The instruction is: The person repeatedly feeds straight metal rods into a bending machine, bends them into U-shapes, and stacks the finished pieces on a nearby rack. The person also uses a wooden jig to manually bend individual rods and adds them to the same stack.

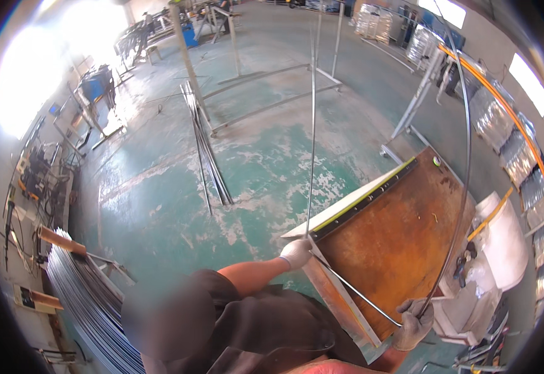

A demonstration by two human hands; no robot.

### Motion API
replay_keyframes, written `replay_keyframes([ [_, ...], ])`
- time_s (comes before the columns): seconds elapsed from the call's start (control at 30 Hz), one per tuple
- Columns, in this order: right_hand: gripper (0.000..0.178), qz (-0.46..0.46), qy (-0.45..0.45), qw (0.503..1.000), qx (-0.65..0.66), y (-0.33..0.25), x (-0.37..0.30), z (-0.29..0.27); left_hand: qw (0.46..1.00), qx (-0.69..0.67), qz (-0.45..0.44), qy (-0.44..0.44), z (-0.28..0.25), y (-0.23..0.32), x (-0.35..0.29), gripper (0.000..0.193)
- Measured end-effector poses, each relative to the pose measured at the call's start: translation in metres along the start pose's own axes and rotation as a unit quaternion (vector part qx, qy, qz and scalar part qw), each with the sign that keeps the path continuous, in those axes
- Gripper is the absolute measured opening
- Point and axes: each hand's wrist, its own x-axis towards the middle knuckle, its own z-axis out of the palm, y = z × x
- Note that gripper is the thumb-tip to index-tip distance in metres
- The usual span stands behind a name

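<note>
My left hand (297,254), in a whitish glove, is closed at the near left corner of a rust-brown work table (384,237). A thin metal rod (313,137) rises from it, far out over the floor. Another thin length (359,292) slants from the same hand across the table's near side to an end beside my right hand; I cannot tell whether the two are one bent piece. My right hand (413,323), in a grey glove, is closed round a long thin rod (465,156) that runs upward past the table's right side. A black strip with a yellow-green edge (365,198) lines the table's far side.
Long metal strips (206,149) lie on the green floor ahead. A bundle of rods (91,299) rests at the left. Metal frames (259,112) stand farther off. At the right are a white bin-like container (502,243), an orange hose (502,93) and wrapped stacks (496,124).
</note>
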Motion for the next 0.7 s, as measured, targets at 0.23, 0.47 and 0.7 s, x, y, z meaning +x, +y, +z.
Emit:
replay_keyframes([
  [0.23,0.018,0.01,-0.154,0.988,0.026,-0.046,0.001,0.176,0.98,-0.15,-0.101,0.084,-0.116,-0.095,-0.025,0.043],
  [0.47,0.014,0.053,-0.261,0.959,0.094,-0.056,-0.03,0.357,0.917,-0.17,-0.251,0.26,-0.259,-0.258,-0.081,0.044],
  [0.7,0.01,0.107,-0.379,0.918,0.038,-0.057,-0.038,0.511,0.857,-0.317,-0.246,0.323,-0.362,-0.325,-0.108,0.038],
])
